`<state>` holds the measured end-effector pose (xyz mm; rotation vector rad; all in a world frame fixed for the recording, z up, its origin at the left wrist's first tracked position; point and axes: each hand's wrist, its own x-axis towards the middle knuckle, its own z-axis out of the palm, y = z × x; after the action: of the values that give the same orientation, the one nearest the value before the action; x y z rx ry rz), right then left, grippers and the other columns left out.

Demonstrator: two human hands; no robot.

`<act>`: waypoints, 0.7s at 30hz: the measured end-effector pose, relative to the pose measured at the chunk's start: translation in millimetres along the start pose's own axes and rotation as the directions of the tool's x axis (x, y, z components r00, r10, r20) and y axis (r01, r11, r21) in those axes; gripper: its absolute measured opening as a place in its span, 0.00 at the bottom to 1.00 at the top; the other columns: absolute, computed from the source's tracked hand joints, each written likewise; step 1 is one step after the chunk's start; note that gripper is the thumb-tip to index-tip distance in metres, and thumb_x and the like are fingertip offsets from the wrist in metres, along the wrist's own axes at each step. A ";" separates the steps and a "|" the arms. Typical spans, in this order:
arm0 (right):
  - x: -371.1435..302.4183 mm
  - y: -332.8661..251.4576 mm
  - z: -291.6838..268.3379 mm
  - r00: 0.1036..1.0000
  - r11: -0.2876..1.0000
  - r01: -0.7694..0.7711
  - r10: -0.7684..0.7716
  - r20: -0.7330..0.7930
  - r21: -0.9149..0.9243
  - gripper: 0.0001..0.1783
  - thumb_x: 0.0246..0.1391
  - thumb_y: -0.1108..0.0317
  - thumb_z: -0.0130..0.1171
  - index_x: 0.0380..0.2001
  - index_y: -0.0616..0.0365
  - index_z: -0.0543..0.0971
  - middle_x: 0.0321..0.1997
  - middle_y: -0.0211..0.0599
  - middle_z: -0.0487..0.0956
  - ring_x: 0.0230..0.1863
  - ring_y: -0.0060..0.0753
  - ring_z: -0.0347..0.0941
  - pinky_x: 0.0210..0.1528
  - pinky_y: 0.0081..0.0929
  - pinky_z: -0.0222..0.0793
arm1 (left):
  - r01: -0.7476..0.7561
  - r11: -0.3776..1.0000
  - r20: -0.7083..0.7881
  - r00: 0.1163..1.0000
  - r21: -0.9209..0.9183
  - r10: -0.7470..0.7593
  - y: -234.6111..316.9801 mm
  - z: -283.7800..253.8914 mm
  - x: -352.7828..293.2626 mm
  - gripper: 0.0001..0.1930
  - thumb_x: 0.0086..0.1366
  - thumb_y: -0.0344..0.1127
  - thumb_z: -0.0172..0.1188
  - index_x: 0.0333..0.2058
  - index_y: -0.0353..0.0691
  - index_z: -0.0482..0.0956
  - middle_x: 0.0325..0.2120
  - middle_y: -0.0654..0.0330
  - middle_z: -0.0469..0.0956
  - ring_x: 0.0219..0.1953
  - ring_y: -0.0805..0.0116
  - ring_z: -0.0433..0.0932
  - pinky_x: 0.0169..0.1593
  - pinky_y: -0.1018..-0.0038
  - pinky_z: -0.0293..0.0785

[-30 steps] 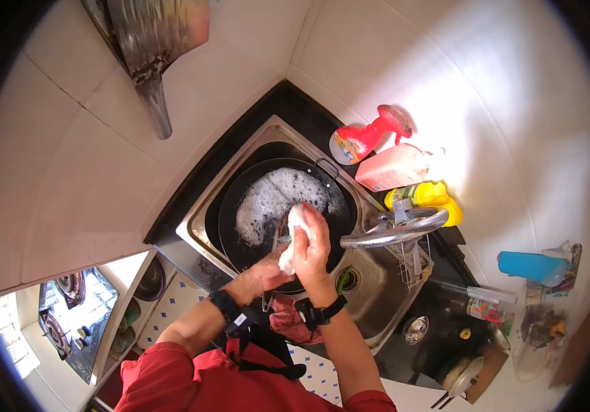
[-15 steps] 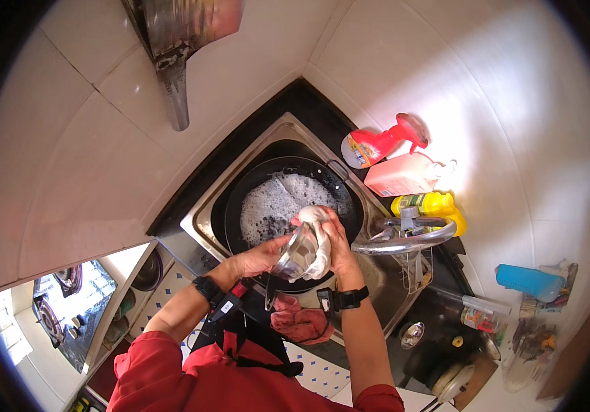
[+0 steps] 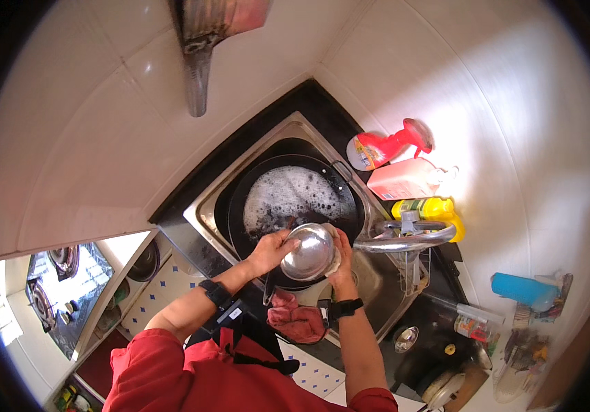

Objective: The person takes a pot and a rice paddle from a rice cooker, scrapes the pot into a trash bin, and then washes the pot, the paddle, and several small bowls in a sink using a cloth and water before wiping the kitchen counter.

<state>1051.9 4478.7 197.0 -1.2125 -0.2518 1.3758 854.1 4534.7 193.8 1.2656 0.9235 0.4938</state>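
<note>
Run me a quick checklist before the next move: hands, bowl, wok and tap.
1. Left hand holding the metal bowl: ok, at its left side.
2. Right hand supporting the bowl: ok, at its right side, with a pale cloth.
3. Wok free of suds: not ok, white foam covers much of it.
4. Tap clear of the right hand: cannot tell, the spout looks close.
5. Bowl fully clean: cannot tell.

No wording I can read from here, blurred labels (image 3: 362, 152) on red spray bottle (image 3: 392, 145), pink bottle (image 3: 405, 177), yellow bottle (image 3: 440, 207), far right
</note>
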 end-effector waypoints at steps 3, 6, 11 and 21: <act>-1.5 12.3 -21.6 0.995 0.937 0.054 -0.081 -0.066 -0.345 0.16 0.59 0.65 0.49 0.50 0.55 0.70 0.47 0.34 0.72 0.48 0.29 0.67 0.54 0.23 0.60 | -0.021 0.957 -0.161 0.984 0.288 0.071 23.4 -6.4 -11.0 0.15 0.63 0.42 0.52 0.41 0.36 0.74 0.24 0.44 0.76 0.30 0.50 0.78 0.36 0.63 0.73; 17.8 43.5 -88.9 0.922 0.522 0.325 -0.361 0.141 -0.789 0.18 0.59 0.63 0.49 0.51 0.55 0.70 0.50 0.36 0.72 0.48 0.29 0.68 0.53 0.23 0.61 | -0.076 0.953 -0.306 0.937 0.293 0.169 25.7 1.1 -15.6 0.13 0.62 0.39 0.51 0.41 0.37 0.73 0.25 0.41 0.75 0.32 0.42 0.75 0.35 0.57 0.71; -48.6 -36.5 48.1 0.991 0.869 0.052 -0.104 -0.079 -0.493 0.24 0.60 0.54 0.50 0.53 0.58 0.69 0.48 0.37 0.74 0.41 0.27 0.72 0.41 0.27 0.70 | 0.047 0.944 -0.379 0.922 0.326 0.085 29.5 -7.1 -31.3 0.12 0.60 0.36 0.51 0.39 0.34 0.70 0.24 0.41 0.76 0.31 0.42 0.76 0.35 0.55 0.72; -45.3 -64.6 94.1 0.956 -0.316 -0.016 -0.283 0.079 -0.949 0.24 0.48 0.46 0.57 0.32 0.59 0.74 0.28 0.54 0.78 0.35 0.60 0.74 0.36 0.49 0.67 | -0.009 0.954 -0.459 0.875 0.300 0.153 45.1 23.7 -46.8 0.14 0.56 0.30 0.52 0.42 0.32 0.69 0.26 0.37 0.74 0.32 0.41 0.75 0.34 0.57 0.72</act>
<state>1007.6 4504.6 308.6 -2.5902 -1.7032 0.4291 854.3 4497.1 251.8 1.4834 1.4035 0.7840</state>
